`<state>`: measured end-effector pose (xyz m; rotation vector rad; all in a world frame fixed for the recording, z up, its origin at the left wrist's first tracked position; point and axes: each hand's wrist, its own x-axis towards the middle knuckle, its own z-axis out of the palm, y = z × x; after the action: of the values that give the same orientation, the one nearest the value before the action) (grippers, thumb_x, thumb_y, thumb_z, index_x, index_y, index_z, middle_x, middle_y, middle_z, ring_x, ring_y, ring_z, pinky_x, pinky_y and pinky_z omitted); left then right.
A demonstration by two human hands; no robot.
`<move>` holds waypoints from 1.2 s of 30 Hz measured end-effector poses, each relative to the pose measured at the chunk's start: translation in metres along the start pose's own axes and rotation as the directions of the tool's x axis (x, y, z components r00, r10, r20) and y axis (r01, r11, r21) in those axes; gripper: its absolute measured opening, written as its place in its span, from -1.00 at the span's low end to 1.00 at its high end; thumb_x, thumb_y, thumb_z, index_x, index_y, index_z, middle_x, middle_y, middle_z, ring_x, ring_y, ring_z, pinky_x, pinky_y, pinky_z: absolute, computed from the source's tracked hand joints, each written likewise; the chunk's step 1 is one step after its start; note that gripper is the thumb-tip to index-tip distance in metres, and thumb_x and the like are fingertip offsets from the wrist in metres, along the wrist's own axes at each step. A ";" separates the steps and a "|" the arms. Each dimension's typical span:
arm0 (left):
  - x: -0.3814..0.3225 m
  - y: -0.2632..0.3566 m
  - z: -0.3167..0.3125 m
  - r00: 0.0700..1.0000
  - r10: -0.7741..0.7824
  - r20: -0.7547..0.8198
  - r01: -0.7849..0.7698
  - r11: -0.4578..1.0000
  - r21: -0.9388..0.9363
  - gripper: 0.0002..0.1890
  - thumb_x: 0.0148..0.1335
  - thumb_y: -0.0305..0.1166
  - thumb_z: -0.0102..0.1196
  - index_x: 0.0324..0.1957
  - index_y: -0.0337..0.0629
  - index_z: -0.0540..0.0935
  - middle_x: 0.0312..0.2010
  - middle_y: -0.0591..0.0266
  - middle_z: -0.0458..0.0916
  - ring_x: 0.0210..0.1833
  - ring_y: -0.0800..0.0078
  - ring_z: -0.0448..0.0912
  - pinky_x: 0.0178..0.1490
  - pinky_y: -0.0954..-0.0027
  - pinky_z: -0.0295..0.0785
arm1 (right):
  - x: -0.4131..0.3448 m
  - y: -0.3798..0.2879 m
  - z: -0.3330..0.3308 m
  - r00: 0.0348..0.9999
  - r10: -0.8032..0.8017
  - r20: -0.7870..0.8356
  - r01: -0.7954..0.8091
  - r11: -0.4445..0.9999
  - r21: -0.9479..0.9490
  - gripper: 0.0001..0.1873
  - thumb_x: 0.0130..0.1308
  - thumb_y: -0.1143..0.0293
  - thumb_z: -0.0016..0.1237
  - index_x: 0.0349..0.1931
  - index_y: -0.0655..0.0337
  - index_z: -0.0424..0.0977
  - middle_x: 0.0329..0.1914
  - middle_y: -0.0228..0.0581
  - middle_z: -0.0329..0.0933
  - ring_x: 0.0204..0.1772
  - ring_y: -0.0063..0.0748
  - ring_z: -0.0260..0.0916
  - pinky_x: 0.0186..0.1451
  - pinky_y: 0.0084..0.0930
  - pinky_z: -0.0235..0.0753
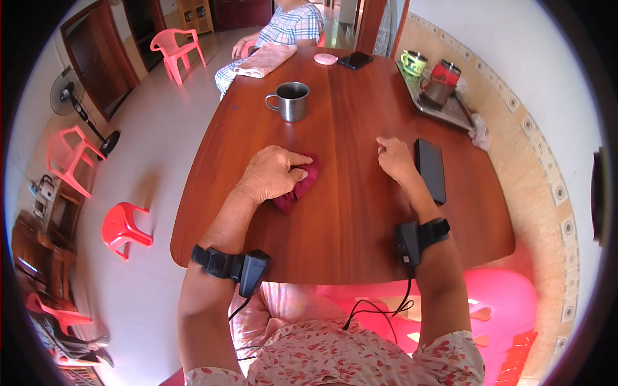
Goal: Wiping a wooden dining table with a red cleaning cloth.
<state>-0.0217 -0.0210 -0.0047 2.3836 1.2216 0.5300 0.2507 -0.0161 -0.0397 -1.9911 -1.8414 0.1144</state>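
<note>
My left hand (275, 172) presses on a dark red cloth (306, 182) that lies bunched on the wooden table (347, 231), with thumb and fingers over it. Beyond that hand stands a stainless steel mug (292, 103), upright, its handle towards the left. My right hand (396, 158) rests at the table's right half, fingers curled and the index finger partly extended, with nothing seen in it. Just to the right of it lies a black phone-like device (430, 170). Both forearms wear black strapped devices with cables.
A metal tray (446, 114) with several mugs stands at the right edge by the wall, a crumpled plastic bag beside it. At the far end are a folded pink towel (265, 60), a pink round case (326, 59) and a smartphone (356, 60). A person sits there.
</note>
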 end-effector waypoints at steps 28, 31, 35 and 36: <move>0.091 0.062 0.049 0.980 0.086 0.177 -0.161 0.869 0.468 -0.74 0.04 -0.47 -0.02 -0.22 0.08 0.60 -0.27 0.25 0.56 -0.15 0.18 0.44 -0.12 0.25 0.43 | 0.000 -0.004 0.000 0.996 0.070 0.050 -0.077 0.984 0.162 -0.80 0.01 0.46 -0.18 -0.38 0.29 0.49 -0.27 0.04 0.49 -0.15 0.06 0.43 -0.12 -0.18 0.44; 0.069 0.067 0.040 0.940 0.129 0.316 -0.268 0.850 0.453 -0.70 0.02 -0.49 -0.01 -0.19 0.11 0.61 -0.20 0.30 0.54 -0.15 0.22 0.41 -0.12 0.27 0.43 | 0.000 -0.001 0.004 0.998 0.049 -0.026 -0.044 0.984 0.173 -0.80 0.01 0.46 -0.19 -0.38 0.29 0.49 -0.29 0.05 0.50 -0.16 0.07 0.43 -0.12 -0.18 0.43; 0.031 0.067 0.026 0.856 0.274 0.438 -0.441 0.830 0.342 -0.67 -0.06 -0.58 0.02 -0.20 -0.02 0.61 -0.32 0.31 0.52 -0.32 0.22 0.34 -0.22 0.26 0.38 | -0.003 -0.006 0.000 0.998 0.056 0.011 -0.057 0.985 0.163 -0.80 0.02 0.46 -0.20 -0.39 0.28 0.49 -0.28 0.05 0.49 -0.16 0.06 0.43 -0.12 -0.17 0.43; 0.025 0.067 0.025 0.855 0.275 0.439 -0.443 0.829 0.342 -0.67 -0.06 -0.58 0.02 -0.20 -0.02 0.61 -0.32 0.31 0.52 -0.32 0.22 0.34 -0.22 0.26 0.38 | -0.003 -0.005 0.000 0.998 0.066 0.019 -0.069 0.984 0.164 -0.81 0.02 0.46 -0.20 -0.40 0.28 0.49 -0.27 0.05 0.49 -0.15 0.06 0.43 -0.12 -0.17 0.43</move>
<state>0.0495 -0.0402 0.0123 2.9440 0.7627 -0.1260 0.2458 -0.0185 -0.0380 -1.9426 -1.7137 0.2915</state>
